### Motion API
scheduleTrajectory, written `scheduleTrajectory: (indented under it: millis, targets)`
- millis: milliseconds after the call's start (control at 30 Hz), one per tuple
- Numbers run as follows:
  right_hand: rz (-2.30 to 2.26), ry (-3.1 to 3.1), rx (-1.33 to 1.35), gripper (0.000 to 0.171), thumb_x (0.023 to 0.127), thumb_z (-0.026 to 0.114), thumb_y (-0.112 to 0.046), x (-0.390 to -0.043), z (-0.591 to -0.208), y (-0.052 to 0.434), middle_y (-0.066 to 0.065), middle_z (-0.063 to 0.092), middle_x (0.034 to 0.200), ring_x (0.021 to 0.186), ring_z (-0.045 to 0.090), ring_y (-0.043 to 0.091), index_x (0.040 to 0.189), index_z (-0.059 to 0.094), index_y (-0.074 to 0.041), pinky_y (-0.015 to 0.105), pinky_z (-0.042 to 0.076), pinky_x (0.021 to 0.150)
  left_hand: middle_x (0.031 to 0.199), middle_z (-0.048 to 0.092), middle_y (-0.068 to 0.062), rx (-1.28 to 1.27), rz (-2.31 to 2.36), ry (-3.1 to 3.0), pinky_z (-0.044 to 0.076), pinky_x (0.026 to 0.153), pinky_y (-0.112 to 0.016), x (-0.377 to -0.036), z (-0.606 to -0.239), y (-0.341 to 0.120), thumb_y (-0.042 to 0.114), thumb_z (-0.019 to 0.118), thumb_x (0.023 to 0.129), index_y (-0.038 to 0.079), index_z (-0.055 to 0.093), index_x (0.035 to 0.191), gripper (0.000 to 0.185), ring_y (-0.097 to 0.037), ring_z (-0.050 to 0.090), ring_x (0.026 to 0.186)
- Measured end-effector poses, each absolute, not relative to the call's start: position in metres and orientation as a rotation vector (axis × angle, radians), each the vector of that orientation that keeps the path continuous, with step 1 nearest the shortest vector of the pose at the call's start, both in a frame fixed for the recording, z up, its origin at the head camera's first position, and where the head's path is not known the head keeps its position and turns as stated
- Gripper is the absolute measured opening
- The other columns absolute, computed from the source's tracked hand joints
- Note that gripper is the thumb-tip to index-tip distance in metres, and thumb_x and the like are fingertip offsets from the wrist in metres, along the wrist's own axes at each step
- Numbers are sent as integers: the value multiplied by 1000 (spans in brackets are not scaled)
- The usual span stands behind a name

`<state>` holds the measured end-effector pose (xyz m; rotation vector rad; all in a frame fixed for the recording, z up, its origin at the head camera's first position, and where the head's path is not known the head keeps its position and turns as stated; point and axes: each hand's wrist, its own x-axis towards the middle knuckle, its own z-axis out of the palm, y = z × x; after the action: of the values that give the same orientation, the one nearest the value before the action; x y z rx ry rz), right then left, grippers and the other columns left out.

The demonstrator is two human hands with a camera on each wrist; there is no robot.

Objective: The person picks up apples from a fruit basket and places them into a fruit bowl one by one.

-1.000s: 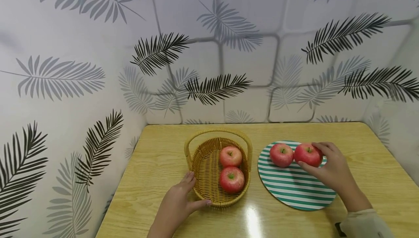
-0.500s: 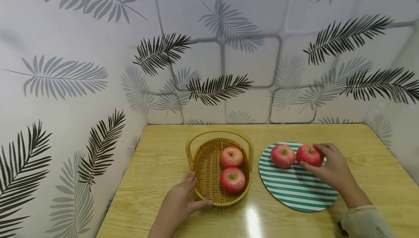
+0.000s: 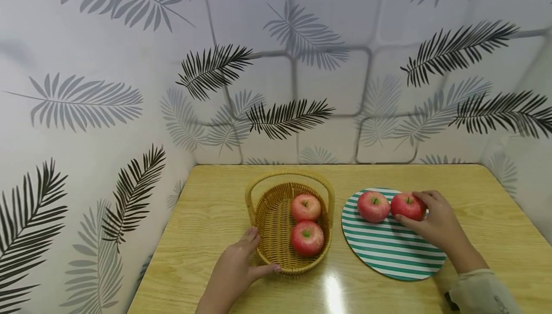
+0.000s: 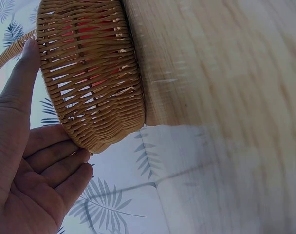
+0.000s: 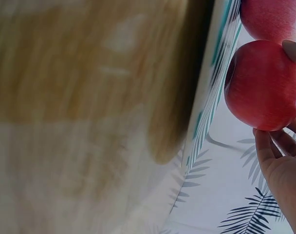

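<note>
The right hand (image 3: 435,220) grips an apple (image 3: 407,206) on the striped plate (image 3: 390,251). The left hand (image 3: 237,268), fingers relaxed, touches the basket (image 3: 276,237).

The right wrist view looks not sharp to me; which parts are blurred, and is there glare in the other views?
Right wrist view: the wooden table is smeared, while the apple in the right hand stays fairly crisp. Head view: sharp, with a white glare patch on the table near the basket. Left wrist view: weave sharp, wood soft, no glare.
</note>
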<state>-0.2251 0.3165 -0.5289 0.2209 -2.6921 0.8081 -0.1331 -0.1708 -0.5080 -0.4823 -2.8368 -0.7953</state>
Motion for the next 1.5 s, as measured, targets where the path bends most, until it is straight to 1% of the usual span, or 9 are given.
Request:
scheduleTrajectory:
  millis: [400,533,767,1000,1067,1267,1400,1500]
  targets:
    - [809,-2770,194,79,84,92,-35,-226,-531,318,31,56,129,110,58,50,137,57,13,68,62,83,147,61,-24,-487,-814,-2843,55,110,-51,-132,-507,-171,60,85,78,-8,69,135,90,-36,60,141]
    - [828,-2806,169,83,82,93,-36,-226,-529,317,33,54,129,111,56,51,137,54,13,68,62,84,147,62,-23,-481,-814,-2842,55,110,-51,-132,-508,-172,61,85,79,-7,69,135,90,-35,60,141]
    - [829,-2837,140,88,80,94,-34,-227,-530,317,33,54,129,113,54,52,140,50,13,69,61,85,148,61,-24,-472,-818,-2848,54,111,-51,-133,-509,-172,62,85,78,-7,68,136,91,-35,59,141]
    - [807,-2818,152,93,79,95,-37,-224,-526,314,34,54,129,115,52,54,143,49,12,70,61,83,148,61,-23,-471,-828,-2851,54,111,-50,-132,-509,-172,59,87,78,-8,68,136,91,-35,59,141]
    - [785,-2791,166,91,79,95,-37,-223,-525,312,33,55,130,116,51,53,143,51,10,71,60,84,148,61,-23,-469,-824,-2851,54,111,-49,-132,-509,-172,59,87,78,-8,67,136,91,-34,59,142]
    - [774,-2709,219,81,78,96,-34,-217,-516,305,30,58,133,120,50,54,137,58,5,74,51,88,147,62,-22,-467,-806,-2844,55,111,-49,-133,-510,-172,59,87,77,-7,67,136,91,-33,59,142]
    - [773,-2673,258,78,76,97,-34,-213,-510,296,28,60,132,119,51,52,135,61,1,72,54,84,147,62,-22,-462,-806,-2849,54,111,-49,-133,-511,-172,61,86,77,-7,68,136,91,-33,59,142]
    - [747,-2635,311,75,74,98,-31,-210,-508,288,26,62,128,115,54,49,133,63,1,69,57,80,147,62,-22,-468,-815,-2848,54,111,-49,-133,-511,-172,62,85,78,-7,68,136,92,-34,59,142]
